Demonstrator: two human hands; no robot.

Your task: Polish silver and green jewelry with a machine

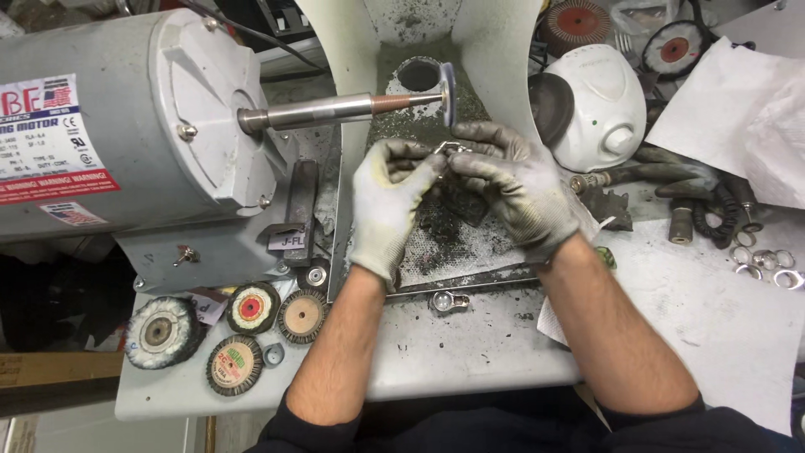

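Both my hands wear dirty grey-white work gloves. My left hand [387,201] and my right hand [511,180] meet at the fingertips and together pinch a small shiny metal piece [449,150], likely a ring. They hold it just below a thin polishing wheel [448,92] on the tapered spindle [335,109] of a large grey polishing motor [126,126]. The piece is mostly hidden by my fingers.
A white dust hood [503,50] surrounds the wheel, over a grimy tray [453,252]. Several round buffing wheels [243,335] lie at the front left. A white dome-shaped unit [599,105], dark hoses [688,189], several metal rings [767,264] and white paper [738,101] lie right.
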